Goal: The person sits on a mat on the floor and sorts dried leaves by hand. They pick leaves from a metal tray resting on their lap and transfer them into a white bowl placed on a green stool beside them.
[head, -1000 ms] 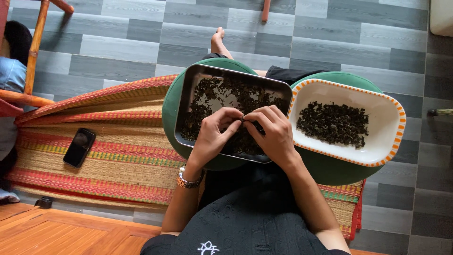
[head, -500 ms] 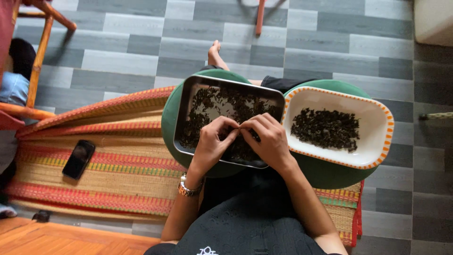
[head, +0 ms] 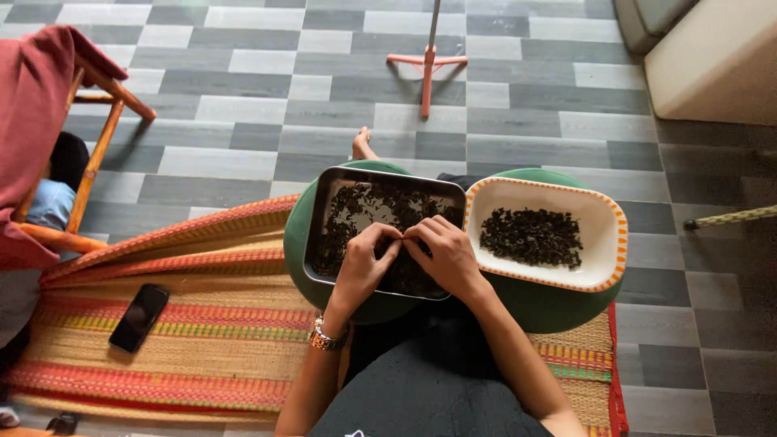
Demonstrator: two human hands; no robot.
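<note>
Where the person's forearms reach forward over a dark lap, both hands meet above a metal tray; the left hand, with a metal watch at the wrist, and the right hand have fingertips pinched narrowly together, touching each other, on a small bit of the dark dried leaves; what exactly is pinched is too small to tell. Tray is rectangular, shiny-sided, and holds a loose scatter of these leaves, dark, curled, crumbly, with bare metal showing between them. Just beside it to the right sits a white rectangular dish with an orange-striped rim, holding a denser heap of sorted leaves near its middle. Both containers rest on round green trays. Left of these, a black phone lies flat on a striped woven mat. Farther out: grey tiled floor, a wooden chair draped in red cloth, an orange stand, a bare foot beyond the tray.
</note>
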